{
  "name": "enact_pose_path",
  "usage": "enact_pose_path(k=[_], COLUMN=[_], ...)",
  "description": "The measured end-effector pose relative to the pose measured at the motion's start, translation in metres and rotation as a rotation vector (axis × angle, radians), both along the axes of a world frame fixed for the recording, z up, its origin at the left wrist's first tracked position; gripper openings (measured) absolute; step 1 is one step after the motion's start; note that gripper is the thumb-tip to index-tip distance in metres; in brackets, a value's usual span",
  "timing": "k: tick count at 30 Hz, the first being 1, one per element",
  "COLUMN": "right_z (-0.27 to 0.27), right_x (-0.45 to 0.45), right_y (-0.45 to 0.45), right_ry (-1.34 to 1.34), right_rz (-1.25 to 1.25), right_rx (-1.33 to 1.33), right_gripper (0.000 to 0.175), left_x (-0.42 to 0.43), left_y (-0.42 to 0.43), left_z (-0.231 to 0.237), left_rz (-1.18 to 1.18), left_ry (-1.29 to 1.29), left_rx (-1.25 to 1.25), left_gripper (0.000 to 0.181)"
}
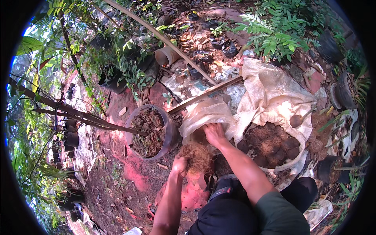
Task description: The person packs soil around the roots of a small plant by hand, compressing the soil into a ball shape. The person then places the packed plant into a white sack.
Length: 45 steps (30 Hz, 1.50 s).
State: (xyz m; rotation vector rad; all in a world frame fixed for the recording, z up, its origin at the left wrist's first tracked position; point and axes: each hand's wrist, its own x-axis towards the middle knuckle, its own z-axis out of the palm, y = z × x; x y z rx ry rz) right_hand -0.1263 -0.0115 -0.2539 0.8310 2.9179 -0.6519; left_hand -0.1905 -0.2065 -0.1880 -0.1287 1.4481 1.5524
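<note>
My left hand (180, 165) grips a loose wad of brown coconut-like fibre (201, 158) in front of my knees. My right hand (213, 133) reaches into the mouth of a translucent plastic bag (202, 117); its fingertips are hidden inside, so I cannot tell whether they hold anything. To the right, a whitish woven sack (264, 85) lies with its mouth spread wide. Dark, fibrous round clumps (268, 144) fill it. On the left of the bag stands a clear-walled plant pot (173, 135) with soil and a thin trunk.
Two wooden strips (202, 95) meet behind the bag. A tipped plastic pot (166, 55) lies farther back. Round fibre balls (317, 141) and a black nursery pot (329, 169) sit to the right. The slim trunk (97, 119) leans out leftward. Leafy plants (273, 32) border the area.
</note>
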Motion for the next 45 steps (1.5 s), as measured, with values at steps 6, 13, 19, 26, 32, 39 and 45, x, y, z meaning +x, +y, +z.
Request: enact_pose_path(k=[6, 13, 19, 26, 32, 39, 45], right_z=[0.053, 0.165, 0.236, 0.271, 0.292, 0.288, 0.264], right_x=[0.04, 0.096, 0.135, 0.185, 0.213, 0.254, 0.273], right_y=[0.015, 0.055, 0.076, 0.079, 0.073, 0.084, 0.085], right_ry=[0.249, 0.48, 0.554, 0.62, 1.044, 1.389, 1.389], right_rz=[0.001, 0.015, 0.034, -0.052, -0.745, -0.737, -0.787], right_rx=[-0.308, -0.476, -0.348, 0.043, -0.188, -0.79, -0.635], right_gripper=[0.019, 0.016, 0.018, 0.015, 0.036, 0.036, 0.034], left_x=[-0.008, 0.009, 0.035, 0.084, 0.124, 0.166, 0.183], left_y=[-0.01, 0.011, 0.096, 0.161, 0.208, 0.245, 0.243], left_z=[-0.012, -0.011, 0.077, 0.183, 0.223, 0.234, 0.208], left_rz=[-0.031, -0.171, -0.298, -0.557, -0.516, -0.578, -0.759], left_ry=[-0.011, -0.045, -0.181, 0.087, 0.134, 0.425, 0.493], left_rx=[-0.035, 0.067, 0.407, 0.37, 0.596, 0.54, 0.415], left_gripper=[0.028, 0.028, 0.037, 0.038, 0.028, 0.024, 0.016])
